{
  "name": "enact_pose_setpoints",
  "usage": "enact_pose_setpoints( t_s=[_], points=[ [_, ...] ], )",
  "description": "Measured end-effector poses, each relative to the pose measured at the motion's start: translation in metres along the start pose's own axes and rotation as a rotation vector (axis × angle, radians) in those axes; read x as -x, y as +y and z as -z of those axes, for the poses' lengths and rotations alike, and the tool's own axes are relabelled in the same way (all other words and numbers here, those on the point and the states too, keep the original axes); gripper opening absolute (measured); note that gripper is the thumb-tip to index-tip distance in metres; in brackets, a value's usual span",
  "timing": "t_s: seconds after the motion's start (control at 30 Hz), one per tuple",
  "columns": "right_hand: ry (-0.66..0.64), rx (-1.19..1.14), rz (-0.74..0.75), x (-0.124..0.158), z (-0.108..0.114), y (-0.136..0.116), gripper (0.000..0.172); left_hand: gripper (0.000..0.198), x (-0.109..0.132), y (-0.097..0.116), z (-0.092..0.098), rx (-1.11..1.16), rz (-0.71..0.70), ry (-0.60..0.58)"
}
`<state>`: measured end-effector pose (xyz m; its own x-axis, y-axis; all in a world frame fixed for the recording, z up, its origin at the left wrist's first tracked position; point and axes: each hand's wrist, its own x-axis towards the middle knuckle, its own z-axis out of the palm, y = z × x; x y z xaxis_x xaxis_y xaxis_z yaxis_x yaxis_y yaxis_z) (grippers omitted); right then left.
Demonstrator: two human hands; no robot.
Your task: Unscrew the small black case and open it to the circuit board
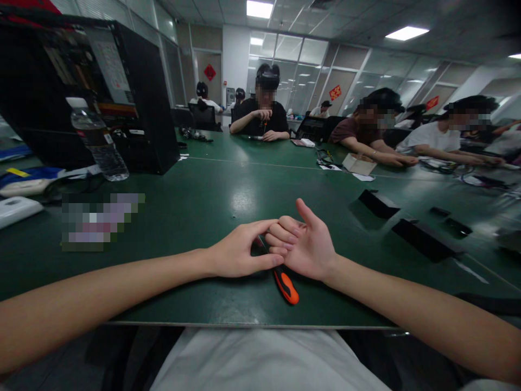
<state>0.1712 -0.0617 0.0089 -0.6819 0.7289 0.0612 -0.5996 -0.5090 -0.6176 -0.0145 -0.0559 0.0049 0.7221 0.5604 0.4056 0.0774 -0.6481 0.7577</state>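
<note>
My left hand (pixel 236 254) and my right hand (pixel 306 247) meet fingertip to fingertip over the green table (pixel 203 201), just beyond its near edge. A screwdriver (pixel 286 286) with an orange and black handle points toward me from between them, its dark upper part running up between my left forefinger and thumb, which are pinched around it. My right hand lies palm up with its fingers curled in and its thumb raised. Whatever those curled fingers enclose is hidden.
A black computer case (pixel 134 92) and a water bottle (pixel 100 144) stand at the far left, with white devices near the left edge. Black flat parts (pixel 378 203) lie to the right. Several other people work at the far side of the table.
</note>
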Motion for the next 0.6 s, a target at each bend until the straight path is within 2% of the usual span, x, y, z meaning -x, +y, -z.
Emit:
enact_pose_setpoints(
  t_s=[0.2,0.37,0.43,0.5,0.53,0.6],
  points=[
    [0.022,0.018,0.011,0.001,0.001,-0.001,0.063,0.032,0.0,-0.001,-0.001,-0.019,0.034,0.003],
    [0.004,0.108,0.044,-0.003,0.007,-0.001,0.063,0.04,0.001,-0.003,-0.001,-0.047,0.084,0.05],
    [-0.015,0.229,0.053,-0.005,0.009,0.001,0.061,0.038,0.002,-0.004,-0.001,-0.059,0.079,0.06],
    [-0.027,0.457,0.113,-0.002,0.007,0.004,0.056,0.036,0.003,-0.006,0.0,-0.092,0.045,0.059],
    [-0.029,0.611,0.185,0.002,0.004,0.005,0.051,0.039,0.004,-0.006,0.0,-0.114,0.018,0.056],
    [-0.05,0.891,0.428,0.018,-0.006,0.005,0.035,0.044,0.006,-0.007,0.0,-0.157,-0.036,0.034]
  ],
)
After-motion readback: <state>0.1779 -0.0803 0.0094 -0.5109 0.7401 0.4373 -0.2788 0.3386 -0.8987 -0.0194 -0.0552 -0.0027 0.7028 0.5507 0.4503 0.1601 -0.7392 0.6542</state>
